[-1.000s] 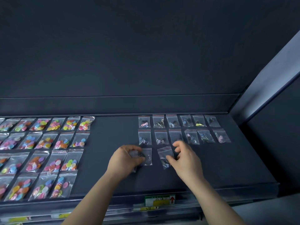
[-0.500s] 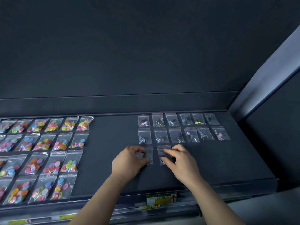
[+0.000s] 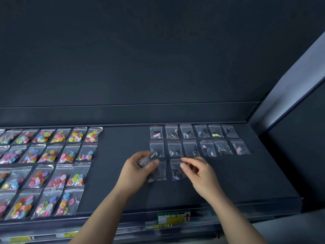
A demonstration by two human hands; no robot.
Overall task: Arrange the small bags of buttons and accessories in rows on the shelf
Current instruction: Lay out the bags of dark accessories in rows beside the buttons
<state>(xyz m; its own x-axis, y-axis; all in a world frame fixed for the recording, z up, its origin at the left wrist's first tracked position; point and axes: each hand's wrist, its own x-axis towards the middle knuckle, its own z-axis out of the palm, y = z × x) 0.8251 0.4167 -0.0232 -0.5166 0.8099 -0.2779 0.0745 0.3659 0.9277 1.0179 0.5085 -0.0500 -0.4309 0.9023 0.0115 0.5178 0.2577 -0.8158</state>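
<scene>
Small clear bags of dark accessories (image 3: 190,147) lie in two rows of six on the right part of the dark shelf (image 3: 237,176). A third row holds two bags: one (image 3: 161,171) beside my left thumb, another (image 3: 175,170) to its right. My left hand (image 3: 135,171) grips a blurred bunch of small clear bags (image 3: 145,161). My right hand (image 3: 198,171) hovers at the second bag's right edge, fingers loosely curled, thumb and forefinger apart and holding nothing. Bags of coloured buttons (image 3: 51,154) fill the shelf's left side in rows.
A raised back ledge (image 3: 123,114) runs behind the rows. The shelf's right wall (image 3: 290,85) slants up at the far right. A green and yellow label with a red arrow (image 3: 173,217) is on the front edge. Bare shelf lies between the two groups.
My right hand set the second third-row bag flat beside the first and slid a little to the right off it. My left hand stayed put with its bunch.
</scene>
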